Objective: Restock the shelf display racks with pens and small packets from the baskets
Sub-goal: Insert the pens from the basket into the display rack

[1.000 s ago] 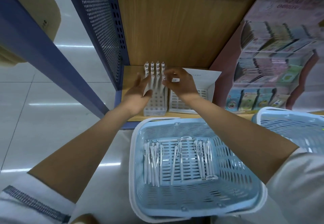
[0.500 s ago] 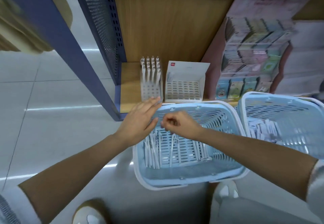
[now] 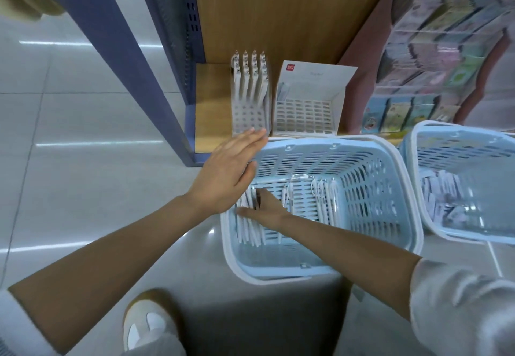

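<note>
- The right hand [image 3: 264, 208] is coming down from the shelf into the blue basket [image 3: 227, 244] and landing on the white pens [image 3: 249, 230]. Its fingers are hidden, so I cannot tell its grip.
- The left hand [image 3: 225, 177] is following, hovering flat and empty.
- The pen rack [image 3: 249, 110] is sitting part-filled, so another batch is likely coming.

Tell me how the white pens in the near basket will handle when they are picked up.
The white pens look like slim, rigid plastic, so probably stiff and light. Their smooth barrels lie loose side by side on the basket floor, so they may roll or slip when the right hand gathers several.
</note>
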Action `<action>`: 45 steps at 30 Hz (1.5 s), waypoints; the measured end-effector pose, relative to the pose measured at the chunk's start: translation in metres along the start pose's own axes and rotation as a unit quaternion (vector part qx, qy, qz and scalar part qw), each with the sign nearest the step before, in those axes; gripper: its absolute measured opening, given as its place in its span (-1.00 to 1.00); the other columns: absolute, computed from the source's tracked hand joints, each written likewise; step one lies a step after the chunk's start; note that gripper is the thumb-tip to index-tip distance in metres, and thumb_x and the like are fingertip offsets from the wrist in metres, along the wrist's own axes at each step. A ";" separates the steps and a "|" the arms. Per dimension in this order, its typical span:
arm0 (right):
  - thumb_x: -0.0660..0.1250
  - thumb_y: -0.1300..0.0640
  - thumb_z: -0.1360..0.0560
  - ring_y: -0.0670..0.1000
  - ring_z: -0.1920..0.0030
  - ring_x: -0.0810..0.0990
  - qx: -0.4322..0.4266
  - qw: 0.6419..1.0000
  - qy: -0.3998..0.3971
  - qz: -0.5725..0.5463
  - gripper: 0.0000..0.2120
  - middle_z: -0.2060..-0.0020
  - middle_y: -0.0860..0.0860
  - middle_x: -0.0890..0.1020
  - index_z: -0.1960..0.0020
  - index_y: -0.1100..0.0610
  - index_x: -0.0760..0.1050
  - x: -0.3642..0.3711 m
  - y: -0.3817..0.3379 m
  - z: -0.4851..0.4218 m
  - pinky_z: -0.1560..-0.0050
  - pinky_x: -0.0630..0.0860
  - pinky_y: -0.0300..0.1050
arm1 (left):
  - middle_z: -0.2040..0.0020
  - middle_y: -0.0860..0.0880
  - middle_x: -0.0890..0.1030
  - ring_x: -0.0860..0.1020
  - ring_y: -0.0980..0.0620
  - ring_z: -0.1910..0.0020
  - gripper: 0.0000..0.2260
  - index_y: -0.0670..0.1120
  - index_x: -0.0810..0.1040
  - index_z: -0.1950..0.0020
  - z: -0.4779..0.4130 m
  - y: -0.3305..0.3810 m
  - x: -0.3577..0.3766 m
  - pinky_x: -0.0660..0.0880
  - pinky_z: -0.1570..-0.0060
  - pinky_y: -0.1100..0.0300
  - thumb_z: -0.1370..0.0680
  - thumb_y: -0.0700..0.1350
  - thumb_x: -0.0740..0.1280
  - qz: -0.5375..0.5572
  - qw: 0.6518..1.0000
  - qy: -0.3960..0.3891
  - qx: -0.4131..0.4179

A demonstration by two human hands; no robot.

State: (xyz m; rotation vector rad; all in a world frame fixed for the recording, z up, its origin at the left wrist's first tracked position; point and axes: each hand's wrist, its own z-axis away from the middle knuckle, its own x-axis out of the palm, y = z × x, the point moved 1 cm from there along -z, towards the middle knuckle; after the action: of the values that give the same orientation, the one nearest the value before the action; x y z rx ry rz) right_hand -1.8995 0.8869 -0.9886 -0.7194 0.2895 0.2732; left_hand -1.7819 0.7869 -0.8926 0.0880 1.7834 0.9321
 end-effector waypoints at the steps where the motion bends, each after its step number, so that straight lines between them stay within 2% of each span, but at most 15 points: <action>1: 0.49 -0.12 -0.37 -0.06 0.26 0.37 0.000 1.000 0.009 0.006 -0.52 0.26 -0.06 0.39 -0.01 0.14 0.31 0.000 -0.003 -0.001 0.32 0.28 -0.18 | -0.52 0.00 0.30 0.17 0.08 -0.53 -0.54 -0.12 0.30 -0.52 0.000 0.000 0.000 0.07 -0.50 0.19 -0.62 -0.06 0.03 0.003 1.000 0.002 -0.001; 5: 0.49 -0.13 -0.37 -0.05 0.33 0.31 0.023 0.999 -0.013 0.036 -0.55 0.33 -0.04 0.35 0.23 0.08 0.25 0.001 -0.004 -0.005 0.35 0.23 -0.16 | -0.52 0.02 0.29 0.16 0.10 -0.53 -0.56 -0.11 0.28 -0.53 0.001 0.000 0.000 0.06 -0.49 0.21 -0.63 -0.11 0.07 0.007 1.000 0.006 -0.006; 8: 0.50 -0.07 -0.38 -0.06 0.33 0.33 0.020 0.999 -0.006 0.030 -0.57 0.32 -0.04 0.36 0.24 0.05 0.25 0.003 -0.005 -0.006 0.37 0.23 -0.17 | -0.52 0.02 0.29 0.16 0.09 -0.53 -0.56 -0.11 0.29 -0.53 0.001 0.000 0.000 0.04 -0.48 0.27 -0.63 -0.15 0.09 0.006 1.000 0.009 -0.008; 12: 0.50 -0.03 -0.38 -0.01 0.17 0.50 0.009 0.998 -0.030 -0.048 -0.66 0.23 -0.05 0.50 0.03 0.12 0.45 -0.003 -0.009 0.000 0.13 0.48 -0.12 | -0.53 0.02 0.29 0.16 0.09 -0.53 -0.56 -0.11 0.29 -0.52 0.001 -0.001 0.001 0.10 -0.49 0.17 -0.63 -0.14 0.09 0.003 1.000 0.005 -0.009; 17: 0.36 0.13 -0.53 0.05 -0.13 0.54 -0.035 0.994 -0.049 -0.096 -0.70 -0.06 -0.01 0.58 -0.23 0.14 0.42 -0.025 -0.022 0.025 -0.10 0.48 -0.20 | -0.53 0.02 0.28 0.15 0.09 -0.54 -0.56 -0.11 0.28 -0.53 0.001 -0.001 0.000 0.13 -0.49 0.11 -0.63 -0.12 0.07 0.003 1.000 0.002 -0.009; 19: 0.40 0.12 -0.51 -0.07 0.04 0.60 -0.061 0.992 -0.053 -0.100 -0.81 0.06 -0.02 0.63 -0.10 0.10 0.51 -0.033 -0.023 0.031 -0.11 0.53 -0.09 | -0.53 0.03 0.28 0.15 0.10 -0.54 -0.56 -0.10 0.28 -0.53 0.001 -0.001 0.000 0.12 -0.49 0.12 -0.63 -0.12 0.08 0.001 1.000 0.002 -0.010; 21: 0.43 0.11 -0.48 -0.18 0.19 0.58 -0.071 0.990 -0.069 -0.098 -0.90 0.24 -0.15 0.61 0.07 0.01 0.52 -0.038 -0.021 0.034 0.07 0.51 -0.23 | -0.52 0.03 0.29 0.17 0.09 -0.53 -0.56 -0.10 0.29 -0.53 0.000 -0.001 -0.001 0.12 -0.48 0.13 -0.62 -0.13 0.10 0.003 1.000 0.000 -0.008; 27: 0.40 0.19 -0.50 -0.21 0.20 0.58 -0.119 0.981 -0.124 -0.092 -0.92 0.28 -0.18 0.60 0.02 0.11 0.52 -0.077 -0.038 0.072 0.05 0.47 -0.29 | -0.48 -0.03 0.36 0.26 0.03 -0.49 -0.55 -0.11 0.36 -0.48 -0.008 0.000 -0.006 0.18 -0.46 0.07 -0.63 0.00 0.04 0.001 1.000 0.007 -0.003; 31: 0.38 0.23 -0.50 -0.11 0.19 0.53 -0.199 0.967 -0.104 -0.121 -0.84 0.24 -0.04 0.56 -0.05 0.26 0.50 -0.115 -0.074 0.092 0.08 0.47 -0.26 | -0.38 -0.05 0.46 0.35 0.05 -0.38 -0.54 -0.14 0.40 -0.43 -0.023 0.025 -0.018 0.16 -0.38 0.31 -0.63 0.04 0.01 0.083 0.994 0.065 -0.021; 34: 0.34 0.24 -0.52 -0.04 0.06 0.61 -0.268 0.948 -0.031 -0.168 -0.82 0.11 0.02 0.63 -0.12 0.23 0.52 -0.142 -0.107 0.091 -0.04 0.52 -0.16 | -0.31 0.02 0.47 0.41 0.13 -0.31 -0.53 -0.07 0.35 -0.43 -0.034 0.046 -0.023 0.31 -0.33 0.20 -0.61 0.13 0.02 0.256 0.957 0.096 -0.095; 36: 0.33 0.22 -0.54 0.06 -0.01 0.63 -0.296 0.937 0.024 -0.186 -0.78 0.05 0.13 0.64 -0.14 0.31 0.52 -0.153 -0.124 0.086 -0.11 0.54 -0.04 | -0.37 0.04 0.45 0.42 0.13 -0.34 -0.46 0.03 0.30 -0.45 -0.042 0.054 -0.021 0.32 -0.39 0.08 -0.56 0.28 0.06 0.390 0.909 0.046 -0.139; 38: 0.30 0.22 -0.56 0.06 0.14 0.62 -0.308 0.926 0.059 -0.209 -0.81 0.15 0.16 0.62 -0.06 0.36 0.50 -0.157 -0.135 0.080 0.06 0.57 -0.08 | -0.41 0.00 0.44 0.45 0.05 -0.36 -0.42 0.07 0.23 -0.49 -0.052 0.060 -0.020 0.31 -0.41 -0.06 -0.54 0.27 0.19 0.470 0.865 -0.024 -0.173; 41: 0.31 0.16 -0.56 -0.04 0.49 0.51 -0.311 0.925 0.091 -0.198 -0.84 0.39 0.10 0.56 0.12 0.25 0.46 -0.152 -0.146 0.075 0.53 0.41 -0.25 | -0.12 -0.16 0.62 0.65 -0.08 -0.03 -0.55 -0.12 0.21 -0.48 -0.065 0.067 -0.025 0.55 -0.15 -0.03 -0.61 -0.15 0.26 0.523 0.827 -0.044 -0.203; 43: 0.31 0.15 -0.56 -0.03 0.52 0.49 -0.313 0.922 0.102 -0.203 -0.83 0.39 0.14 0.54 0.13 0.25 0.47 -0.147 -0.149 0.068 0.57 0.36 -0.25 | 0.09 -0.15 0.61 0.62 -0.04 0.20 -0.69 -0.15 0.31 -0.37 -0.069 0.066 -0.030 0.61 0.11 0.09 -0.63 -0.24 0.22 0.521 0.822 -0.032 -0.227; 45: 0.30 0.16 -0.57 -0.03 0.48 0.53 -0.310 0.918 0.103 -0.223 -0.81 0.36 0.16 0.56 0.13 0.28 0.49 -0.144 -0.151 0.061 0.50 0.42 -0.24 | 0.23 -0.08 0.54 0.53 0.05 0.34 -0.82 -0.15 0.40 -0.23 -0.068 0.063 -0.033 0.54 0.31 0.20 -0.66 -0.14 0.19 0.507 0.828 -0.021 -0.240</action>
State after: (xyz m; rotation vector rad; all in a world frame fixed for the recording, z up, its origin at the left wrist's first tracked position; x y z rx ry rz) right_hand -1.9707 0.7983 -0.8033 -1.4223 0.2289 -0.1643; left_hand -1.8469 0.7773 -0.8191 0.7816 1.3373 2.0847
